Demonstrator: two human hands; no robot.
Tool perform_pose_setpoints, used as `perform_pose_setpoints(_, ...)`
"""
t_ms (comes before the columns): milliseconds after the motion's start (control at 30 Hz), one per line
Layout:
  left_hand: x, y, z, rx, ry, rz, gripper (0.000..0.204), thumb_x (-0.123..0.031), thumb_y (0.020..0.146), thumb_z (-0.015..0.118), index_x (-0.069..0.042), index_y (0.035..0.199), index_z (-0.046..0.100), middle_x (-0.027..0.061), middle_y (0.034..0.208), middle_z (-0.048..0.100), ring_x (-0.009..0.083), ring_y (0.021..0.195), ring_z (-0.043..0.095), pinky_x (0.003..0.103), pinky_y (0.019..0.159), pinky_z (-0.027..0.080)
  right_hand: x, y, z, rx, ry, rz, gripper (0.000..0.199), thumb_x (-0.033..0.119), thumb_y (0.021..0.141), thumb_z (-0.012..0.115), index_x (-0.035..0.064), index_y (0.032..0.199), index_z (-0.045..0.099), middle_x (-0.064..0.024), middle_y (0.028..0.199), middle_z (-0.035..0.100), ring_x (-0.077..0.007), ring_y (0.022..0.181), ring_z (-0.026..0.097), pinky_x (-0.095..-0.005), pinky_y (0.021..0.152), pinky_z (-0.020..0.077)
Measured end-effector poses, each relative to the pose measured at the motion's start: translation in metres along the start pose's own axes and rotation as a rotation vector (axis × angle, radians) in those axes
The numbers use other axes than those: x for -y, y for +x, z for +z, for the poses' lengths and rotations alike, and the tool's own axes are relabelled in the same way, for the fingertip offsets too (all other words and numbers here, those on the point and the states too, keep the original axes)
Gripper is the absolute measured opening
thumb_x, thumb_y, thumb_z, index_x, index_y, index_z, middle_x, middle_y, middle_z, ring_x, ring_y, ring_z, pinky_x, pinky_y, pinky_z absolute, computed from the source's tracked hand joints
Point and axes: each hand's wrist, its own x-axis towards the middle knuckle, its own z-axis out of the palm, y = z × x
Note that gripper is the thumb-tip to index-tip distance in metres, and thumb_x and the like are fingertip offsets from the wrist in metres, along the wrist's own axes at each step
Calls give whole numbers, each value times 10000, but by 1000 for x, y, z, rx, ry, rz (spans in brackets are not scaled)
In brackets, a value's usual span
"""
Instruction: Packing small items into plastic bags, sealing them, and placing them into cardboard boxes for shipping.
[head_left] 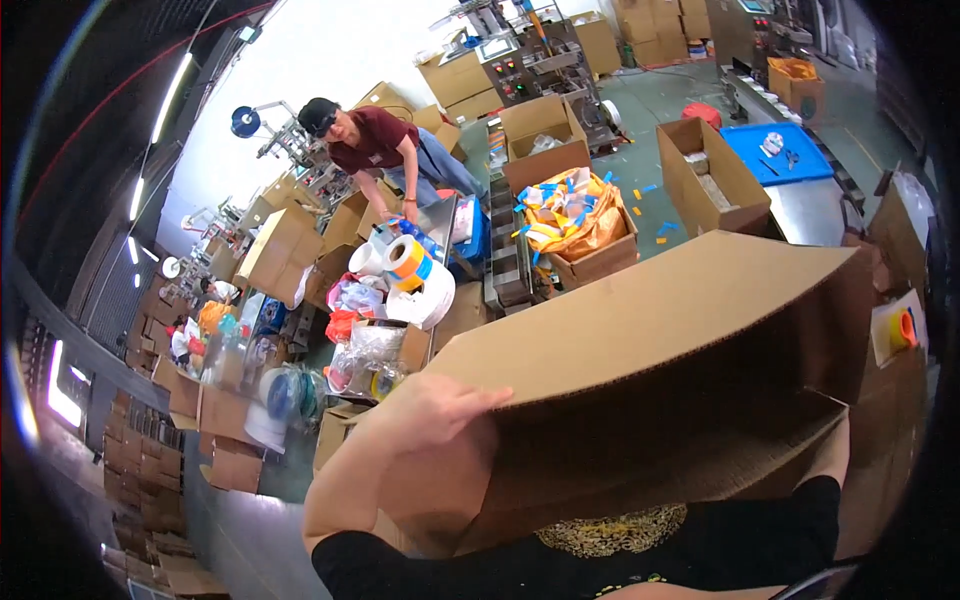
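Close in front of my chest is a large brown cardboard box [640, 320], tilted, its dark inside facing me. One broad panel slopes across the top of it. My left hand [437, 408] is closed on the near left corner of that panel, fingers over the edge and thumb below. On the right, my right forearm [832, 455] rises along the box's right side. The cardboard hides my right hand, so I cannot see its fingers.
Beyond the box stands a carton [590, 250] holding an orange bag and blue-and-white pieces. Right of it are an open carton [705, 180] and a blue tray [778, 152] with scissors. A co-worker [375, 140] bends over a bench bearing tape rolls [407, 265]. Machines stand behind.
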Motion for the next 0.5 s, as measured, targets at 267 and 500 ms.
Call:
perform_pose_setpoints(267,-11,50,3,339,-2,295,368,-11,681,532,-104,1033,588,120,731,594,290,596,566,377,515,450,-252,-91,-166,-297,-218,530,855,391,758,582,106,1384,74,-141,1032,562,-241,905,552,-388,763,448)
perform_pose_setpoints(500,-21,51,22,504,80,352,361,-19,682,532,-105,1028,592,120,696,583,294,574,556,382,503,442,-351,-159,-171,-77,-342,617,860,349,798,550,129,1381,-43,-128,948,592,-258,810,569,-394,730,461)
